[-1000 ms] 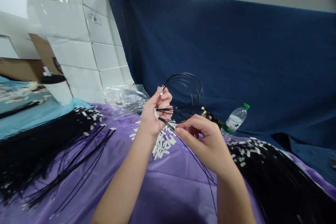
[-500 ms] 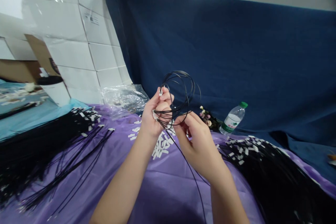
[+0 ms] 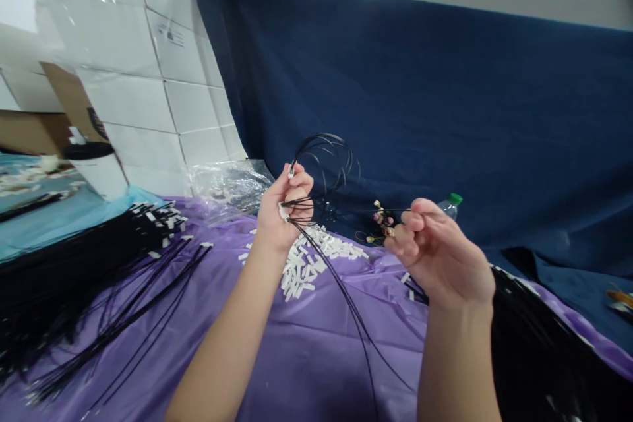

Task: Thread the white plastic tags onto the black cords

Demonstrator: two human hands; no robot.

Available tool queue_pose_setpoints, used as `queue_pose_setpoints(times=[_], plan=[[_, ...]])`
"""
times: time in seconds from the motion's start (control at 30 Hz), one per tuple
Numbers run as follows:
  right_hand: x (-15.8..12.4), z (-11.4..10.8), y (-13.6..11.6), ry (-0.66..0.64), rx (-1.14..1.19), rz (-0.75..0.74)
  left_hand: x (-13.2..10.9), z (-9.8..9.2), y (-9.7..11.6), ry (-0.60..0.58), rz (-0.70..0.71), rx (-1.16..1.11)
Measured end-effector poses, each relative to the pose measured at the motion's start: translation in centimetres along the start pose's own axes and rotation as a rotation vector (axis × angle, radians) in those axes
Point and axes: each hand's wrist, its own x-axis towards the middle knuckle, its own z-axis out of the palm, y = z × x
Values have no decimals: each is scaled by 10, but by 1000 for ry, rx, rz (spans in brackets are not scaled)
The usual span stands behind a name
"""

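Observation:
My left hand (image 3: 284, 208) is closed round a bundle of thin black wires. One white connector (image 3: 291, 171) shows at its fingertips, a second white connector (image 3: 283, 211) at the palm. From there the black wires (image 3: 326, 151) arch up in a loop, while other strands hang down over the purple cloth. Off to the right, my right hand (image 3: 440, 250) has its fingers curled, thumb and forefinger pinched on a single black wire (image 3: 366, 211) stretched toward the left hand. Beneath and behind the left hand lies a pile of small white connectors (image 3: 301, 270).
Black wire bundles with white ends (image 3: 89, 257) lie at the left, and more black wires (image 3: 539, 336) at the right. A green-capped bottle (image 3: 452, 204) stands partly behind the right hand. White boxes (image 3: 143, 99), clear plastic film (image 3: 227, 184) and small flowers (image 3: 383, 219) are at the back.
My right hand has moved right, away from the left hand, drawing one wire out straight. The left hand has shifted slightly left with the bundle. The bottle is now mostly covered.

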Motion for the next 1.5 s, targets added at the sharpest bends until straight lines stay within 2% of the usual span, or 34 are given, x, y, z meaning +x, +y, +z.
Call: queue_pose_setpoints(times=[0.07, 0.17, 0.27, 0.37, 0.47, 0.6, 0.7, 0.77, 1.07, 1.4, 1.5], plan=[[1, -4, 2, 110, -54, -120, 0, 2, 0, 12, -14, -25], [5, 4, 3, 317, -32, -291, 1, 7, -5, 69, -8, -4], [6, 14, -2, 438, 73, -407, 1, 11, -12, 190, 95, 130], [1, 16, -7, 357, 105, -459, 0, 13, -18, 252, 217, 332], [-6, 18, -7, 244, -82, -441, -1, 13, -22, 237, 264, 523], [-9, 31, -5, 213, -510, -327, -5, 15, -26, 147, 212, 646], [-6, 43, -2, 233, -810, -382, -10, 19, -28, 49, 135, 658], [-3, 48, 0, 271, -915, -449, -12, 22, -29, 14, 96, 646], [-2, 48, 1, 289, -968, -474, -19, 31, -27, -51, 25, 606], [-3, 48, 0, 263, -994, -450, -18, 26, -29, -78, 61, 659], [-3, 49, 2, 293, -1009, -452, -19, 26, -31, -89, 73, 680]])
